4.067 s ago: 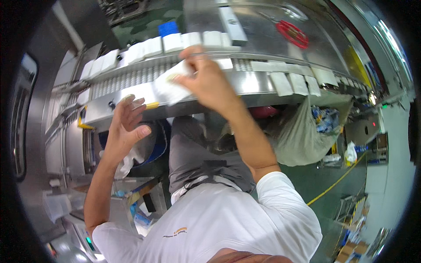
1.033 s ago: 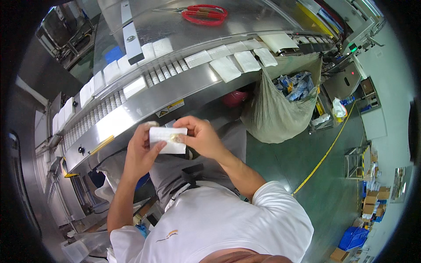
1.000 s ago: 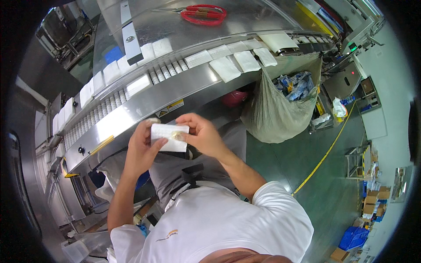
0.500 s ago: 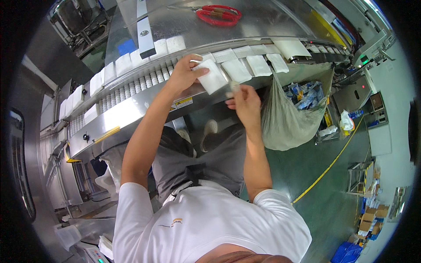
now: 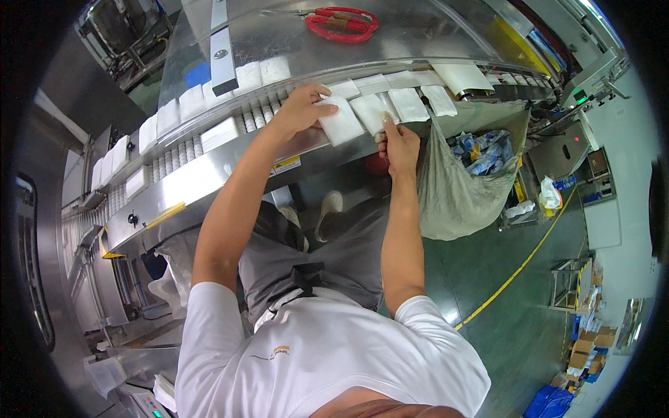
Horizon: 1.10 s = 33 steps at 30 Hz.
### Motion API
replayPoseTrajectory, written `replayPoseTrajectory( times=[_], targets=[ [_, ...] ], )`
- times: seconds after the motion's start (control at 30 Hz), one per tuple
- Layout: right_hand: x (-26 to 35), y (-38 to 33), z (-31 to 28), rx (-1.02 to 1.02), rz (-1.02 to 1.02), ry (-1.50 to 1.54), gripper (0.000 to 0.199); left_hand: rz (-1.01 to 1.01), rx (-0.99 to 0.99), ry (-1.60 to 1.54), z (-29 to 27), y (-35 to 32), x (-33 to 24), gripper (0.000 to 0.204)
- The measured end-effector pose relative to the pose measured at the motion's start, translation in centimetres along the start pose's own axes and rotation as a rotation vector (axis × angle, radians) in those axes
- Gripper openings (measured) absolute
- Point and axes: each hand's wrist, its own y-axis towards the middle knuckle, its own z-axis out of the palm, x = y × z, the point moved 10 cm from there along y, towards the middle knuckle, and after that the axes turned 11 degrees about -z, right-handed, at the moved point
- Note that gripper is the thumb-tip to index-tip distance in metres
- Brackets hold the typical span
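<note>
White, flat and squarish, a pad (image 5: pixel 341 125) is gripped in the left hand (image 5: pixel 301 111), thumb on its upper face, at the near edge of a steel conveyor (image 5: pixel 247 157) (whether it rests there or is held just above, I cannot tell). Just beside it, the right hand (image 5: pixel 401 148) has its thumb at the near corner of a second pad (image 5: pixel 368 111), the other fingers curled below; whether it pinches that corner is unclear. Farther right, two more pads (image 5: pixel 409 104) lie tilted over the conveyor's near edge.

To the left, a thick white block (image 5: pixel 219 135) lies on the rollers (image 5: pixel 185 150), with a row of white packs (image 5: pixel 192 102) along the far side. Beyond, red-handled scissors (image 5: pixel 341 25) lie on a metal tabletop (image 5: pixel 279 42). Right of the hands hangs a cloth sack (image 5: pixel 456 191) (crumpled blue wrapping (image 5: pixel 488 153) inside).
</note>
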Motion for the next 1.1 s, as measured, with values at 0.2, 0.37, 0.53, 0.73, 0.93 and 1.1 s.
replayPoseTrajectory(
  times=[0.2, 0.37, 0.53, 0.73, 0.93, 1.1],
  targets=[
    [0.3, 0.2, -0.8, -0.116, -0.032, 0.059, 0.041, 0.009, 0.085, 0.003, 2.3, 2.0, -1.0, 0.047],
    [0.1, 0.3, -0.7, -0.062, 0.036, 0.028, 0.040, 0.047, 0.126, 0.118, 2.5, 4.1, -0.8, 0.041],
    [-0.2, 0.1, -1.0, -0.060, 0.057, 0.051, 0.039, 0.172, 0.040, 0.393, 2.7, 3.4, -2.8, 0.034],
    [-0.7, 0.3, -0.5, 0.003, 0.070, 0.039, 0.033, 0.255, 0.054, 0.533, 1.7, 4.0, -2.7, 0.035],
    [-0.3, 0.1, -1.0, 0.029, 0.044, -0.052, 0.045, 0.432, -0.312, 0.810, 1.8, -0.2, -4.4, 0.062],
    [-1.2, -1.3, -1.9, 0.039, 0.077, -0.001, 0.066, 0.556, -0.331, 0.872, 4.6, -4.9, -3.3, 0.104]
  ],
)
